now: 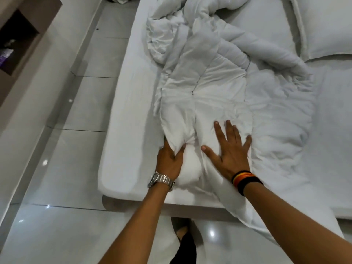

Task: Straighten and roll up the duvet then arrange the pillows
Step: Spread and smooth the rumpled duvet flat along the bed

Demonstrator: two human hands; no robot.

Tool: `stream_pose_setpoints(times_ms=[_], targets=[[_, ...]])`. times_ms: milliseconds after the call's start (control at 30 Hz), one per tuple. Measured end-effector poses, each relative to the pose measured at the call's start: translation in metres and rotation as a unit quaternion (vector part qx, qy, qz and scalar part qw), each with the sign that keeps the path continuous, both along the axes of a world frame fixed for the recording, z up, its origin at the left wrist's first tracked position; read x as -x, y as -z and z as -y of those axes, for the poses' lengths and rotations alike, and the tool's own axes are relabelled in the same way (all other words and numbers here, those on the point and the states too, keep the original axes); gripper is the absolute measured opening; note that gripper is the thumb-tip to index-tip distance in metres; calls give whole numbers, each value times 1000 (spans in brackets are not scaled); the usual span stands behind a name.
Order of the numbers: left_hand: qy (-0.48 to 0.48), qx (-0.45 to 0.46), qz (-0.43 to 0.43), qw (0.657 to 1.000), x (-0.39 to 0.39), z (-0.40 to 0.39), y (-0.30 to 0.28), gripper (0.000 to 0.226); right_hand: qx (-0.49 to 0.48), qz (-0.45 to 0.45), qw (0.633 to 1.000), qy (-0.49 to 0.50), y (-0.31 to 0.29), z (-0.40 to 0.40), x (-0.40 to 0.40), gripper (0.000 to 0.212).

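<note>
White duvet (219, 88) bunched in left hand (169, 161), right hand (231, 155) flat

Left hand (170, 159) clenched on crumpled white duvet (219, 88), right hand (229, 152) flat atop it, fingers spread.

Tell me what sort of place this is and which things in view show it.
Most likely a bedroom, perhaps a hotel room. A low bed in plain white sheets carries a crumpled white duvet and a pillow, the floor is glossy pale tile, and a built-in wooden niche sits beside it.
</note>
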State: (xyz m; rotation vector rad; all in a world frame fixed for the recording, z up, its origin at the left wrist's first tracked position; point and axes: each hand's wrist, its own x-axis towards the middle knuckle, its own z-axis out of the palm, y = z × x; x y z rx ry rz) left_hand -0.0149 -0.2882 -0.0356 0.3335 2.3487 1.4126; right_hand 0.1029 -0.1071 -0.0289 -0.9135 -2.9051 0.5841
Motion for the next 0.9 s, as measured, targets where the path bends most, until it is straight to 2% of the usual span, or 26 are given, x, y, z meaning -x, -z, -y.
stream_pose_setpoints(times_ms=[67,167,200,267,333,400,467,567,633,733,833,900], targets=[[-11,32,39,999,-8,42,-19,76,18,-31,999,6,-21,9,-7,87],[10,133,141,981,-11,105,-41,103,25,-85,996,-6,-36,30,-20,85],[15,164,163,973,-16,122,-45,111,27,-65,997,-26,-34,40,-28,85],[17,198,172,965,-31,142,-43,119,32,50,996,-69,-22,60,-48,88],[20,188,196,962,-55,157,-33,119,33,149,984,-87,-5,83,-72,93],[42,153,246,956,-79,174,-11,125,32,146,984,-92,9,107,-92,95],[85,139,260,952,-104,190,11,143,30,128,986,-106,19,126,-105,96],[112,159,183,964,-133,201,43,162,8,142,984,-108,33,136,-119,100],[106,122,133,978,-142,203,53,150,-11,153,982,-106,37,137,-122,102],[53,23,108,992,-136,201,44,112,-18,150,984,-90,34,145,-117,99],[-14,-47,45,998,-106,213,12,91,-9,69,996,-57,21,155,-95,94],[-24,-33,1,999,-77,234,4,85,-17,8,999,-45,19,162,-72,89]])
